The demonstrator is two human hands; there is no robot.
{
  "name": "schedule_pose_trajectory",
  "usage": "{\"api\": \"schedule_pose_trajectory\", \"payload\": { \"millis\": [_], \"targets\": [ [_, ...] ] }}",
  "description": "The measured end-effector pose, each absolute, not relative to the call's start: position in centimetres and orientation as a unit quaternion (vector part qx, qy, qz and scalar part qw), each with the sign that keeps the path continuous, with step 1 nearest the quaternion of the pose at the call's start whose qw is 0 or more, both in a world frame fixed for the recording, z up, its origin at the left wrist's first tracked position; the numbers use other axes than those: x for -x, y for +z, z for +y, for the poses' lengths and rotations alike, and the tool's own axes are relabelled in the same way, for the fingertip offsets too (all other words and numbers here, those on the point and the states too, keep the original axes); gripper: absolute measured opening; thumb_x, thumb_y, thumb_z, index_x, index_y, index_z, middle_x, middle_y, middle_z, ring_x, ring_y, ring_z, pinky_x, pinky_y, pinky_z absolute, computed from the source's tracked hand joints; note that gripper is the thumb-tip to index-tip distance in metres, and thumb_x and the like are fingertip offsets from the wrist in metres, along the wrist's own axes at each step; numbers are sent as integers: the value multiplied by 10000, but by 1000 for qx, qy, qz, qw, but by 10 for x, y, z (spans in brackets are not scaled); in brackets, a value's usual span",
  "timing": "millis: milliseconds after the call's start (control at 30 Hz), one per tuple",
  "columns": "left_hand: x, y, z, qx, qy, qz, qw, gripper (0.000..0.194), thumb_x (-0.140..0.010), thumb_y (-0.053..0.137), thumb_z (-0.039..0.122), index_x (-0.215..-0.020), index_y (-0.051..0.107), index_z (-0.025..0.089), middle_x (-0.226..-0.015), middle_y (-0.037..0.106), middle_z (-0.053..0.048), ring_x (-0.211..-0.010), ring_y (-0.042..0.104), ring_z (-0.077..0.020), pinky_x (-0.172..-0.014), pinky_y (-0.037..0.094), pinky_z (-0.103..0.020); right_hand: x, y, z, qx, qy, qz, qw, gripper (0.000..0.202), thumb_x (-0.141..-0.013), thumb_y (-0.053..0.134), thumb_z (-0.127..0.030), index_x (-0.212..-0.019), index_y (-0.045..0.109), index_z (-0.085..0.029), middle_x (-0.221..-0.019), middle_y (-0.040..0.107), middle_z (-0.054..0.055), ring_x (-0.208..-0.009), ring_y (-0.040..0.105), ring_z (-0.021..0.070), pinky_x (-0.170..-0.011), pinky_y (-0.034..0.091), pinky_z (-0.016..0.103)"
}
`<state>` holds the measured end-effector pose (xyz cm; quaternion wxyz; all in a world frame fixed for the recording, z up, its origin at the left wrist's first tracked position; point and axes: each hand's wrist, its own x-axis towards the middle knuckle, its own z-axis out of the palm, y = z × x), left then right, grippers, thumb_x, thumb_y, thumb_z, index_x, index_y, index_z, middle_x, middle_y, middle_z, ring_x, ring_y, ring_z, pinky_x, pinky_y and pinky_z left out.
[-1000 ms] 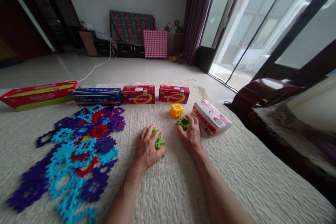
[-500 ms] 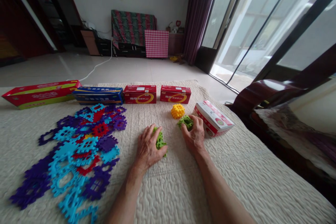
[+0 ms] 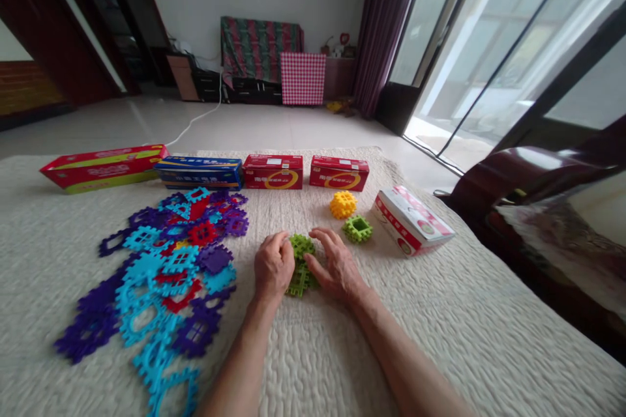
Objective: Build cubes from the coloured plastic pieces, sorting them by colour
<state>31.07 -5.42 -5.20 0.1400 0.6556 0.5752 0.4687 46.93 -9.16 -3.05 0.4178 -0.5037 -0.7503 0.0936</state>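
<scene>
green toothed pieces (image 3: 298, 283) on pale quilt (image 3: 313, 358), left hand (image 3: 274, 266) curled at their left side, grip not determinable, right hand (image 3: 338, 268) open at their right, thumb and fingers spread, hollow green block (image 3: 358, 236) just beyond it, yellow block (image 3: 343, 204) behind that block.

A purple curtain (image 3: 385, 19) hangs beside a glass door (image 3: 430, 36).
</scene>
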Motion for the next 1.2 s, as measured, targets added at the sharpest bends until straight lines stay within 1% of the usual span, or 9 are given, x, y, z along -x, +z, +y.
{"api": "schedule_pose_trajectory", "payload": {
  "millis": [100,267,400,500,600,733,900,1067,1200],
  "targets": [
    [-314,-51,-56,-678,456,557,148,256,-781,486,172,-921,700,182,-888,717,-68,-822,674,-190,-811,534,-313,-462,-35,-91,507,99,-762,391,359,-801,638,-311,-1134,548,-212,-1147,608,96,-1054,581,236,-927,484,415],
    [-316,-51,-57,-667,468,546,195,238,-777,521,167,-932,700,189,-875,717,-47,-751,670,-153,-745,536,-268,-460,-35,-90,508,102,-759,394,336,-765,663,-238,-1086,569,-203,-1107,622,93,-1034,578,230,-915,482,397],
    [-316,-50,-57,-631,494,551,233,223,-808,530,237,-932,705,178,-894,734,-58,-783,682,-169,-758,536,-279,-461,-36,-91,511,99,-757,396,351,-768,652,-226,-1107,562,-211,-1132,621,86,-1044,576,234,-931,470,410],
    [-314,-46,-57,-597,509,560,268,258,-826,525,287,-968,704,170,-878,741,-62,-807,686,-182,-776,531,-290,-463,-35,-91,516,87,-751,403,355,-773,649,-240,-1115,555,-216,-1140,623,86,-1049,577,243,-928,469,425],
    [-313,-42,-57,-564,515,569,307,307,-830,525,345,-995,702,157,-844,739,-66,-786,683,-188,-729,527,-281,-464,-32,-92,505,85,-742,433,354,-787,642,-240,-1126,544,-213,-1165,616,89,-1076,577,230,-938,477,404],
    [-314,-40,-58,-554,519,540,363,321,-795,579,396,-955,712,152,-777,722,-45,-682,654,-163,-640,507,-246,-466,-29,-93,481,92,-739,463,362,-797,627,-222,-1144,526,-227,-1210,596,91,-1119,576,218,-965,479,391],
    [-319,-40,-58,-481,552,475,489,359,-715,670,362,-998,691,143,-717,683,-5,-582,599,-113,-557,474,-202,-465,-27,-94,464,93,-750,463,407,-786,615,-177,-1173,500,-226,-1285,532,118,-1165,550,232,-977,478,410],
    [-322,-39,-59,-446,567,444,532,398,-684,708,326,-1040,672,152,-777,681,-8,-634,615,-109,-606,490,-203,-460,-28,-93,489,57,-727,480,487,-776,659,-238,-1224,469,-227,-1294,484,130,-1203,505,256,-990,470,438],
    [-324,-36,-61,-451,563,425,546,444,-671,718,295,-1087,650,153,-801,675,-13,-643,621,-112,-612,498,-207,-456,-30,-92,518,34,-706,481,470,-776,667,-264,-1205,480,-227,-1234,514,123,-1157,529,261,-962,485,445]
  ]
}}
